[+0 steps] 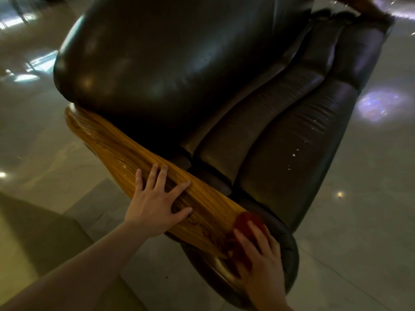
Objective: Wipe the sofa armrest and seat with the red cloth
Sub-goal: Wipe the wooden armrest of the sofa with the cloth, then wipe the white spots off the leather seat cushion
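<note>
A dark leather sofa fills the view, with its seat cushions (280,158) running to the right and its rounded back (168,63) above. Along the near side lies a glossy wooden armrest (116,149). My left hand (157,203) rests flat on the middle of the armrest with its fingers spread and nothing in it. My right hand (260,259) presses the red cloth (244,223) against the armrest's near end. The palm covers most of the cloth, and the image is blurred there.
Shiny pale floor tiles (370,221) surround the sofa, with light reflections on them. A low beige block (40,232) stands at the lower left beside the armrest. Small white specks (294,154) dot the seat cushion.
</note>
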